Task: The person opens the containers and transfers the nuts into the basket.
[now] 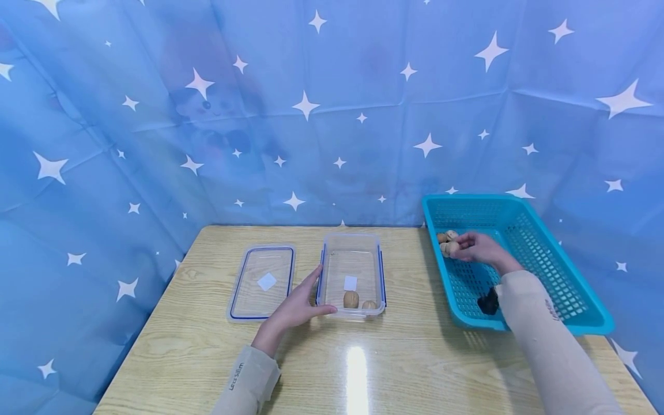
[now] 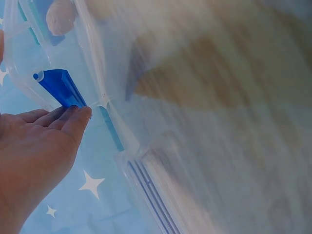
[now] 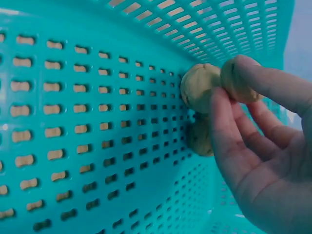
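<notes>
My right hand (image 1: 479,251) reaches into the turquoise basket (image 1: 557,253) and pinches a walnut (image 3: 238,83) between thumb and fingers. Right beside it, at the basket's left wall, lie more walnuts (image 3: 200,90). My left hand (image 1: 295,308) is at the left side of a clear plastic container (image 1: 332,268), thumb at its near corner and fingers stretched along the side. In the left wrist view those fingers touch a blue latch flap (image 2: 61,87). Inside the container, a large walnut (image 1: 350,299) and a smaller one (image 1: 369,305) lie near its front wall.
Left of the container, its clear lid (image 1: 270,262) with a blue seal lies flat on the wooden table (image 1: 404,363). A dark camera (image 1: 488,301) is at the right wrist, over the basket. Behind the table hangs a blue star-patterned cloth (image 1: 363,161).
</notes>
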`<state>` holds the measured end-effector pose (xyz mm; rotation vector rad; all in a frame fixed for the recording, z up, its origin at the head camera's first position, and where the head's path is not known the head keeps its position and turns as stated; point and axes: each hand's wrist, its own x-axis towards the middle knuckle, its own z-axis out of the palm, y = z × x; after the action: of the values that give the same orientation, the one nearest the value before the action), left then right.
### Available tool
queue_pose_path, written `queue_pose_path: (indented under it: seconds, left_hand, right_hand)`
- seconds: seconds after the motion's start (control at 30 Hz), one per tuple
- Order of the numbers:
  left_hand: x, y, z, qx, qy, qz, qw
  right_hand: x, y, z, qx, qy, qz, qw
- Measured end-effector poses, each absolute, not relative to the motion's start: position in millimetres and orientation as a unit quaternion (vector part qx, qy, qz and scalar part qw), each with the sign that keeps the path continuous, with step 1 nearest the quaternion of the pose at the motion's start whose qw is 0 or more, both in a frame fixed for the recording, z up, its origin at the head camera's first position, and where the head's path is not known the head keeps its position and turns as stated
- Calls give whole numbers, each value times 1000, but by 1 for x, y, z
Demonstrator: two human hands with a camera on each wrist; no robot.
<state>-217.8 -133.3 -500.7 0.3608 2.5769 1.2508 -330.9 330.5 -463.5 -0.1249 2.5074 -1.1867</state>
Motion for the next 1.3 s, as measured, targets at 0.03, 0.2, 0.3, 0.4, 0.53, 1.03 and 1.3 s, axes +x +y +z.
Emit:
queue_pose_path:
  seconds: [0.03, 0.2, 0.3, 0.4, 0.53, 1.03, 1.3]
  left_hand:
    - [-218, -133, -501, 124, 885, 431, 127]
    - [-217, -133, -500, 124, 884, 432, 127]
    - [-217, -132, -499, 125, 884, 432, 127]
    - [-217, -132, -499, 123, 884, 433, 128]
    - [-217, -133, -498, 122, 884, 433, 129]
    - [-217, -133, -498, 129, 882, 435, 128]
    - [-217, -132, -499, 130, 883, 433, 126]
  right_hand:
    - [-331, 331, -464, -49, 891, -413, 182]
    - [-331, 333, -467, -56, 896, -390, 204]
    - [-332, 334, -469, -60, 892, -393, 216]
    - [-334, 335, -473, -67, 889, -398, 218]
    - [-334, 335, -478, -75, 888, -400, 215]
    - [-332, 334, -479, -70, 889, -396, 219]
    - [-328, 334, -473, -50, 881, -415, 220]
